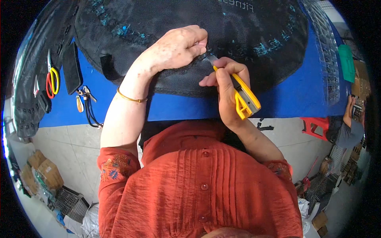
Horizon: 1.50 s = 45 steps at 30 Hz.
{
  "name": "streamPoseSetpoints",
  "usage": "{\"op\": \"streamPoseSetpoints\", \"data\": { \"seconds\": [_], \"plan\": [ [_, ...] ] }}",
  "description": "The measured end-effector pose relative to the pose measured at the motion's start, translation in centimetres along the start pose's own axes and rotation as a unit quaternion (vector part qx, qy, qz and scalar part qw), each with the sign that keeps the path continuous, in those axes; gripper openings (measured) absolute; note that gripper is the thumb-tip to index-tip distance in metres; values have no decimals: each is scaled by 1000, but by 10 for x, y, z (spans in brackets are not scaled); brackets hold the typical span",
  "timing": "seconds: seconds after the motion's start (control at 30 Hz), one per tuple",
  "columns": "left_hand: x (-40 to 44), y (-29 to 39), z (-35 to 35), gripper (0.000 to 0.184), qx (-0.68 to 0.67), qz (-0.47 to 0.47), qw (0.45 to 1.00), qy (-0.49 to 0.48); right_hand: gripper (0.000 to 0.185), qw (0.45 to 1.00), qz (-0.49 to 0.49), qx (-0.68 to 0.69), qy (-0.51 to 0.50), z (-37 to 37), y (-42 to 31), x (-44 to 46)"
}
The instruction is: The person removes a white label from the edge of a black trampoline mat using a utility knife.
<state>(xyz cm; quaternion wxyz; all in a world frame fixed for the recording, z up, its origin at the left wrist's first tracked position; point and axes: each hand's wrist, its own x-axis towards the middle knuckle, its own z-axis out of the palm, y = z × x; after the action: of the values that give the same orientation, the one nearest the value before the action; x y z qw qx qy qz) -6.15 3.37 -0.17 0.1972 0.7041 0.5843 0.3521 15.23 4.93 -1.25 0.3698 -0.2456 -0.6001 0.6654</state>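
My right hand (230,79) is closed around a yellow utility knife (246,97), its blade out and angled toward my left fingertips. The blade tip rests at or very near a round black mesh fabric piece (174,85), printed with mirrored white lettering at the far side. My left hand (180,45) is curled over that fabric just left of the blade, thumb and fingers pinched together. What they grip is hidden, though it looks like the mesh or a thread on it. Frayed blue-green threads (270,47) dot the fabric in an arc.
On the blue table (178,109), red-and-yellow-handled scissors (51,82), a black phone-shaped item (72,68) and keys on a cord (84,98) lie to the left. Wire mesh (327,51) runs along the right. A red stool (315,127) and another person (349,131) are beyond.
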Motion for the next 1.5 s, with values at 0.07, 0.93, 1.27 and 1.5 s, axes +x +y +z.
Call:
{"op": "streamPoseSetpoints", "data": {
  "seconds": [0.07,0.93,1.27,1.5],
  "plan": [
    [0,0,-2,16,-1,2,1000,-3,11,1000,3,4,23,0,2,6],
    [2,11,-1,16,15,-48,998,-23,13,999,-3,19,-37,-8,-1,2],
    [2,13,-4,13,19,-54,998,-35,14,998,-10,68,8,-12,0,2],
    [0,11,-1,12,7,-40,999,-19,16,999,7,38,15,-9,-1,4]
  ]
}}
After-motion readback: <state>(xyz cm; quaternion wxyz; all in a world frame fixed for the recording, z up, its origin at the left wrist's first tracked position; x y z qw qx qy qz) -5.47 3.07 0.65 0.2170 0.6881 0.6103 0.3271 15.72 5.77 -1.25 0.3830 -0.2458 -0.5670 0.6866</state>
